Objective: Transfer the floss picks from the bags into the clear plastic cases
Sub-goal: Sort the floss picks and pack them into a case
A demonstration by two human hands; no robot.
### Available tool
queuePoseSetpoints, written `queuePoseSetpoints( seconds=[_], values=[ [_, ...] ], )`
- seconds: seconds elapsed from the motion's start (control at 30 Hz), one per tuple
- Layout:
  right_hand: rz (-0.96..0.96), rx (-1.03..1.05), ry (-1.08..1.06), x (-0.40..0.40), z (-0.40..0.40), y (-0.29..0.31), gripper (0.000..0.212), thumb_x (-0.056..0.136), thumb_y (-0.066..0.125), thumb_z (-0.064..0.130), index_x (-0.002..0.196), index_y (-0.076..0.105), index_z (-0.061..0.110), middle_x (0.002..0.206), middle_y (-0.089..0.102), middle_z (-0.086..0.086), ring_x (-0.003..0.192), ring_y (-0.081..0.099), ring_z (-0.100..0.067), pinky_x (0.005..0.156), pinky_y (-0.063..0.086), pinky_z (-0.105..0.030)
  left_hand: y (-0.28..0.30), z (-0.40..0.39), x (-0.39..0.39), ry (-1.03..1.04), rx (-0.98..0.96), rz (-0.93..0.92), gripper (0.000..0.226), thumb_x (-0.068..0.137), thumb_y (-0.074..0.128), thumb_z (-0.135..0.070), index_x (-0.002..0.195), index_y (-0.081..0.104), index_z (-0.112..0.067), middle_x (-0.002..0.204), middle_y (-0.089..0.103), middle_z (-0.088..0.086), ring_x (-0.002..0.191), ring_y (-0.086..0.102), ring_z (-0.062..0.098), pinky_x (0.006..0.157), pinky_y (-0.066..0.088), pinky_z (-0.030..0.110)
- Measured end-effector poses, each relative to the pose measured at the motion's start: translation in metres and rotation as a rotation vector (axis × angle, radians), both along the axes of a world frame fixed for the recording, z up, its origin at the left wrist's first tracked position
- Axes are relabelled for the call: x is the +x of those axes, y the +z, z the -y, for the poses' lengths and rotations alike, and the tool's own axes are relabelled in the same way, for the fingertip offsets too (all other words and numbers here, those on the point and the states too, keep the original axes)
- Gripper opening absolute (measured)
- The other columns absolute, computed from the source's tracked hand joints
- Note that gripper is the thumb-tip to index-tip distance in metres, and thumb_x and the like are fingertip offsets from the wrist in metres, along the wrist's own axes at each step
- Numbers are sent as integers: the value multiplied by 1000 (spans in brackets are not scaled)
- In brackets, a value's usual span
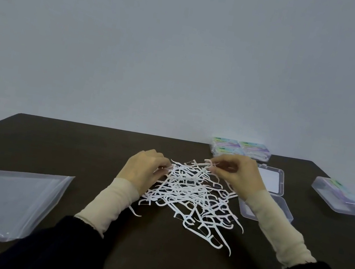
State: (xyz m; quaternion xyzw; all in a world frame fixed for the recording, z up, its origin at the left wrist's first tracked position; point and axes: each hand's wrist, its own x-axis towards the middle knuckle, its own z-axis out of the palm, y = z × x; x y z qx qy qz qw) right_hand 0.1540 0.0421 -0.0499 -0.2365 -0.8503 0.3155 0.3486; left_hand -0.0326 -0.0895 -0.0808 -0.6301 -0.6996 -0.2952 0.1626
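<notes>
Both hands worked a heap of white floss picks (pixel 192 195) mid-table: the right hand (pixel 235 174) pinched one pick; the left hand (pixel 145 168), fingers curled, gripped others.

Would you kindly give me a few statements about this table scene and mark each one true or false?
1. The floss picks lie in a loose pile on the dark table. True.
2. The plastic bag lies to the right of the pile. False: it lies to the left.
3. The right hand pinches picks at the far side of the pile. True.
4. The open case lies under the left hand. False: it lies by the right forearm.
5. Closed cases sit at the far edge. True.
</notes>
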Motion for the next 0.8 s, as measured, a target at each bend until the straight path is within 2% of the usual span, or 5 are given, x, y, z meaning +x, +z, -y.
queuePoseSetpoints(
  seconds=[0.13,0.4,0.53,0.67,0.8],
  values=[
    [-110,-106,-29,20,-10,8,22,71,75,4,89,69,14,76,67,7,63,62,8,67,48,-5,-1,-4,1,-28,174,6,1,79,71,-12,80,71,-12,71,66,-1,65,58,18,59,51,32],
    [-340,-283,-116,67,-32,14,35,72,69,-8,105,64,2,63,70,14,64,65,3,64,52,-9,3,-19,35,-97,354,194,8,78,68,-18,83,72,-12,79,70,-3,69,63,12,66,50,29],
    [-335,-278,-202,92,-40,13,27,73,70,0,100,67,6,81,71,3,75,67,-7,70,55,-14,6,-33,61,-158,399,360,8,75,74,-9,82,72,-11,82,71,-2,70,62,7,71,52,24],
    [-342,-287,-245,110,-47,10,24,73,71,1,96,68,9,70,71,13,71,67,-2,68,56,-16,12,-47,89,-196,396,628,8,75,75,-7,80,71,-12,80,71,-3,71,65,8,73,53,17],
    [-226,-304,-266,124,-50,7,19,75,71,4,88,68,17,89,69,-8,84,66,-20,77,55,-28,20,-63,118,-240,352,863,8,74,75,-7,76,71,-13,73,70,-3,67,63,5,71,52,16]
  ],
)
